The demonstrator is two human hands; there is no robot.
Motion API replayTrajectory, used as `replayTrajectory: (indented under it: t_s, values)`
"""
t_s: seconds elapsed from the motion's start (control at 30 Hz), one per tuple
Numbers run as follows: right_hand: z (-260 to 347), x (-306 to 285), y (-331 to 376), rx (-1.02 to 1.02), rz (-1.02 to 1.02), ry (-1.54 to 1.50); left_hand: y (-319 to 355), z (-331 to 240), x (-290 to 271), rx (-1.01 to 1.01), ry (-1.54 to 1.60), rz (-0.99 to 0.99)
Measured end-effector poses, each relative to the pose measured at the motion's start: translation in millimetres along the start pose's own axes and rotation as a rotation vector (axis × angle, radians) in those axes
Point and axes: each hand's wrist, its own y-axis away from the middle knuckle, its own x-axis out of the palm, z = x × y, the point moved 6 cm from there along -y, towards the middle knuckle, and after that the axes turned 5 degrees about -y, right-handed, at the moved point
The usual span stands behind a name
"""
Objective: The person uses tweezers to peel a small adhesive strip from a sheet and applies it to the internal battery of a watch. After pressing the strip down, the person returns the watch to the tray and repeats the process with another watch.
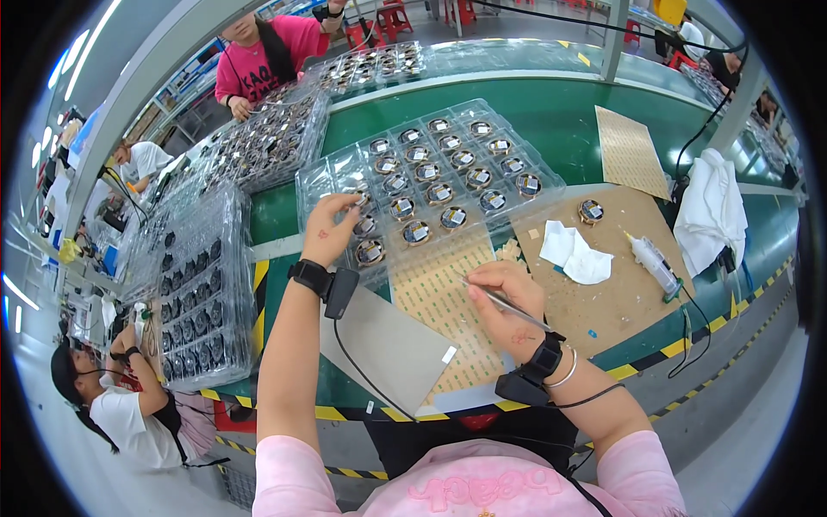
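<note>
A clear plastic tray (326, 181) holds rows of round, coil-like parts with dark faces and white labels. My left hand (330, 231) reaches over its left side, thumb and fingertips pinched on one round part (363, 200) in a compartment. The fingers partly hide that part. In front of the tray, my right hand (510, 297) grips metal tweezers (515, 308), tips pointing left above a tan sheet with rows of small adhesive pieces (431, 297). A grey card (383, 345) lies partly under my left forearm. Another round part (591, 212) sits alone on brown cardboard (616, 302).
White wipes (575, 254) and a syringe dispenser (655, 265) rest on the cardboard. A white cloth (711, 215) hangs at the right post; a tan sheet (633, 153) lies behind. Stacked trays of black parts (194, 332) stand left. A co-worker in pink (276, 56) sits beyond another tray.
</note>
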Motion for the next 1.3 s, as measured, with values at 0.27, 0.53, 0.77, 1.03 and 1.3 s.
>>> replayTrajectory:
  t_s: [0.27,0.53,0.77,1.03,1.3]
  values:
    - [1.8,7.9,0.9,-0.063,0.044,-0.01,-33.5,49.7,8.6,-0.22,-0.465,0.231]
    - [2.2,5.9,-3.8,-0.047,0.029,-0.029,-37.3,47.7,6.7,-0.425,-0.647,0.051]
    - [6.6,5.9,-2.2,-0.093,0.028,-0.004,-36.3,34.8,8.7,-0.426,-0.645,0.23]
    - [6.2,7.0,-1.4,-0.043,0.037,-0.033,-30.2,44.5,-2.3,-0.304,-0.28,-0.06]
    - [-2.5,5.4,-0.2,-0.016,0.056,0.027,25.5,-50.2,-6.0,-0.42,0.759,0.057]
